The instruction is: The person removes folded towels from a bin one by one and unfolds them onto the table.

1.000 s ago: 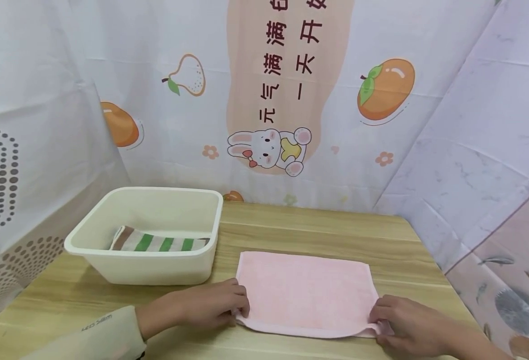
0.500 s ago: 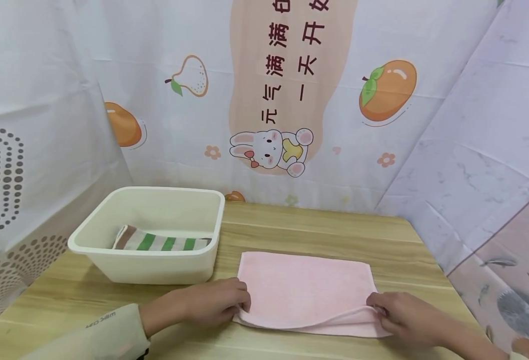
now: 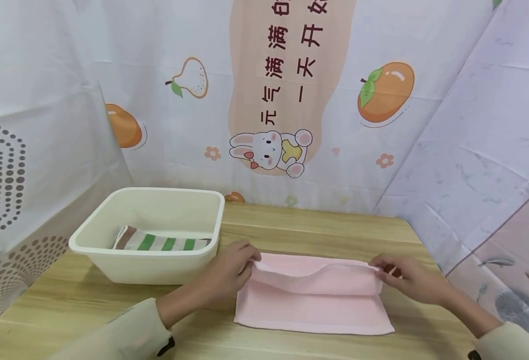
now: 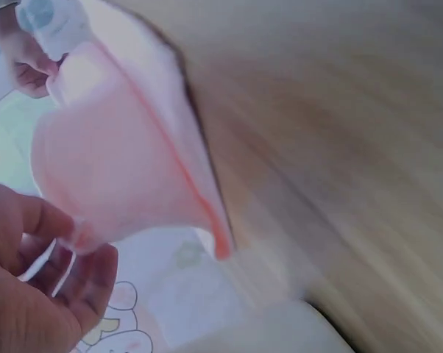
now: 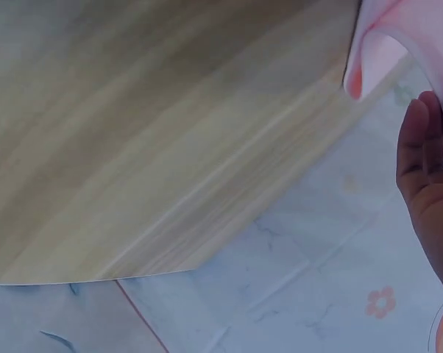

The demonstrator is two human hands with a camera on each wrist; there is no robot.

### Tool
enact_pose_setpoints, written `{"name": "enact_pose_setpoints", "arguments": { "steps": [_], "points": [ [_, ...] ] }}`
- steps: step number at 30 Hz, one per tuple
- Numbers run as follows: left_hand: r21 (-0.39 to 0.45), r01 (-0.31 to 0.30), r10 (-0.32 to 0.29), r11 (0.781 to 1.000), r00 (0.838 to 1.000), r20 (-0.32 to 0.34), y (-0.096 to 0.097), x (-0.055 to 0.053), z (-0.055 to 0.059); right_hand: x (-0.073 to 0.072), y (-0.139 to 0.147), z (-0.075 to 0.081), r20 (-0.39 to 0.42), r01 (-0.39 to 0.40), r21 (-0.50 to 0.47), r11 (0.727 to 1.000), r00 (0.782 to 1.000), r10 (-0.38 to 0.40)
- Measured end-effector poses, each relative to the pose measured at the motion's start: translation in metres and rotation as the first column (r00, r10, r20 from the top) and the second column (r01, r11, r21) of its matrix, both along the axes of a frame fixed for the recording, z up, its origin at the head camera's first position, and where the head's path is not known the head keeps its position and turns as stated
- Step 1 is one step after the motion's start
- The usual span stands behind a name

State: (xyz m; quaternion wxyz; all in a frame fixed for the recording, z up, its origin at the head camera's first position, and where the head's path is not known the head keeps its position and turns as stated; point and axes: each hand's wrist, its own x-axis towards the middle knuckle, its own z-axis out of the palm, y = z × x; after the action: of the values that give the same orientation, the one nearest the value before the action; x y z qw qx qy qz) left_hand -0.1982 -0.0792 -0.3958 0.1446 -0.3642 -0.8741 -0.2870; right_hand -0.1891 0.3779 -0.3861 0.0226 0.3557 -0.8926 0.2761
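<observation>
Perhaps partly behind left hand (image 3: 233, 266): pink towel (image 3: 315, 287)

The basin (image 3: 151, 267) stands on the table (image 3: 311, 225), to left of the towel (image 3: 314, 300); a cloth (image 3: 160, 243) lies in the basin.

Basin (image 3: 156, 267) blocks way left of left hand (image 3: 233, 267); tabletop (image 3: 318, 230) free between towel (image 3: 311, 312) and curtain (image 3: 350, 170).

Curtained-off nook, room type unclear | printed hangings (image 3: 169, 135) | wood-grain table (image 3: 318, 222)
</observation>
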Motion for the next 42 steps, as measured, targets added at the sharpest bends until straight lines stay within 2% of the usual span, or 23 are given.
{"name": "enact_pose_setpoints", "arguments": {
  "steps": [5,11,16,22,25,29,36,42],
  "points": [
    [0.085,-0.147,0.141,0.985,0.987,0.072,0.016,-0.014,0.001,-0.019,-0.005,0.010,-0.007,0.051,-0.055,0.997,0.999,-0.051],
    [0.147,-0.242,0.218,0.959,0.963,0.159,0.027,-0.034,0.000,-0.039,-0.009,0.019,0.035,0.121,-0.055,0.991,0.992,-0.120],
    [0.156,-0.281,0.252,0.947,0.950,0.183,0.037,-0.048,0.001,-0.051,-0.010,0.023,0.073,0.153,-0.070,0.986,0.986,-0.148],
    [0.190,-0.309,0.286,0.932,0.948,0.138,0.047,-0.065,0.008,-0.066,-0.010,0.029,0.075,0.232,-0.030,0.972,0.971,-0.229],
    [0.208,-0.359,0.338,0.910,0.932,0.127,0.048,-0.072,0.012,-0.073,-0.012,0.032,0.116,0.266,0.002,0.964,0.957,-0.265],
    [0.229,-0.416,0.392,0.880,0.909,0.143,0.049,-0.081,0.015,-0.085,-0.016,0.038,0.134,0.264,-0.026,0.964,0.957,-0.258],
    [0.265,-0.422,0.393,0.867,0.906,0.157,0.053,-0.100,0.020,-0.103,-0.020,0.045,0.128,0.331,-0.060,0.942,0.938,-0.321],
    [0.302,-0.467,0.420,0.831,0.883,0.208,0.057,-0.114,0.022,-0.116,-0.026,0.049,0.138,0.377,-0.063,0.924,0.920,-0.366]
  ]
}}
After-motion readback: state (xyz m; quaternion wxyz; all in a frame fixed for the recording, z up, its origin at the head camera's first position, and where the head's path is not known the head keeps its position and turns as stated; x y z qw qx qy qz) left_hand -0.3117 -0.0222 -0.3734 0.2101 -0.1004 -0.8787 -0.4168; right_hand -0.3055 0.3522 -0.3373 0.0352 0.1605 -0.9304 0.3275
